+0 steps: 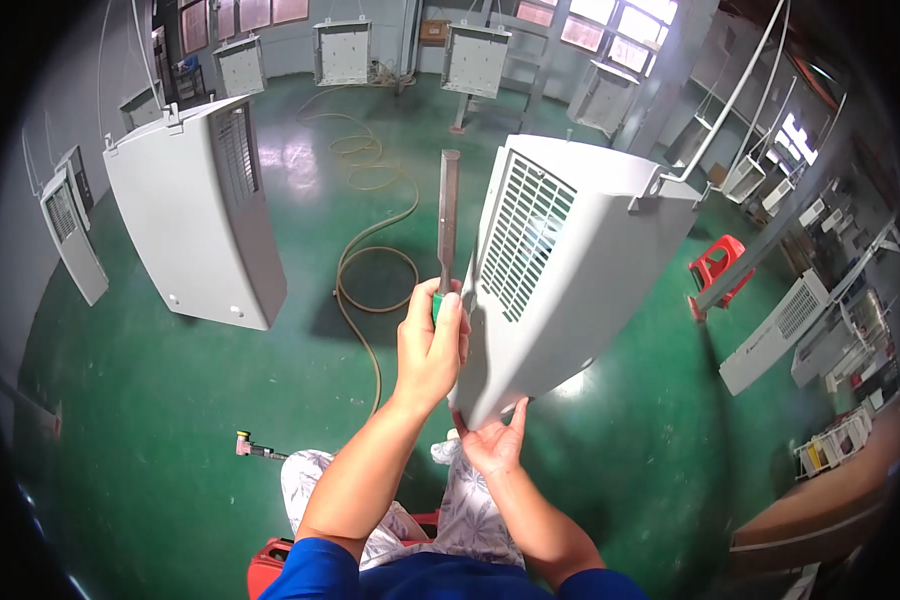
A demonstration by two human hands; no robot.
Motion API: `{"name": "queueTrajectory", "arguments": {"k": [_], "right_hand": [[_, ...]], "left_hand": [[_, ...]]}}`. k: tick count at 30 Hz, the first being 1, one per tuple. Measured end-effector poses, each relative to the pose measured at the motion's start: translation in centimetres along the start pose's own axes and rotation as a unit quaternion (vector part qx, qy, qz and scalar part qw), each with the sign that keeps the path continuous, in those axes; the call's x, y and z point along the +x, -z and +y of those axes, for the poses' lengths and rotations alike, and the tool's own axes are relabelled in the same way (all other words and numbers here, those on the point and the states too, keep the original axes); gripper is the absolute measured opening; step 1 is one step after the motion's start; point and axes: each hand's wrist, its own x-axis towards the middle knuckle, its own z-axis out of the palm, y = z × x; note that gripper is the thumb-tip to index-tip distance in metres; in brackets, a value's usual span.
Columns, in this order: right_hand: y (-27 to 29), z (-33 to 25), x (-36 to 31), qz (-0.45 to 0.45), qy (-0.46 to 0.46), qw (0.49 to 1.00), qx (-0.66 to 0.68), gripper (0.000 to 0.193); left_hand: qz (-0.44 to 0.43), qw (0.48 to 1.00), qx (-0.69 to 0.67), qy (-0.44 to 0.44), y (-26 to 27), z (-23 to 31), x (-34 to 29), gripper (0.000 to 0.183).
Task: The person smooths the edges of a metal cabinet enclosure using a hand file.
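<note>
My left hand (430, 345) is closed round the green handle of a flat metal file (448, 205), held upright with its blade pointing up. Right beside it hangs a light grey housing (610, 255) with a louvred grille (530, 225) on the side facing me. Whether the file touches the housing cannot be told. Below, my right hand (495, 447) grips the housing's lower end, thumb and fingers spread round it; some fingertips are hidden by it.
Another grey housing (185, 225) hangs at left, with more hanging panels (342, 52) along the back. A yellowish hose (368, 345) coils over the green floor. A small power tool (260, 447) lies near my knee. A red stool (718, 265) stands at right by a post.
</note>
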Motion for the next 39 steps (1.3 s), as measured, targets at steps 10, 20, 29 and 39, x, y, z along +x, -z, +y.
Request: {"name": "queueTrajectory", "arguments": {"k": [10,20,29,39], "right_hand": [[0.3,-1.1,-1.1,0.021,0.019,0.999,-0.020,0.075],[0.9,-1.8,-1.7,0.026,0.031,0.999,-0.019,0.076],[1.8,-2.1,-1.5,0.002,0.037,0.999,-0.006,0.078],[2.8,-4.3,-1.8,0.028,0.052,0.998,0.015,0.078]], "left_hand": [[-0.034,0.992,0.117,-0.016,-1.3,-0.7,-2.2,0.025],[-0.060,0.990,0.127,-0.006,-3.8,-0.6,-1.6,0.028],[-0.077,0.994,0.072,0.030,-5.2,-0.5,-1.5,0.029],[-0.097,0.992,0.084,0.018,-8.3,-0.4,0.2,0.034]]}}
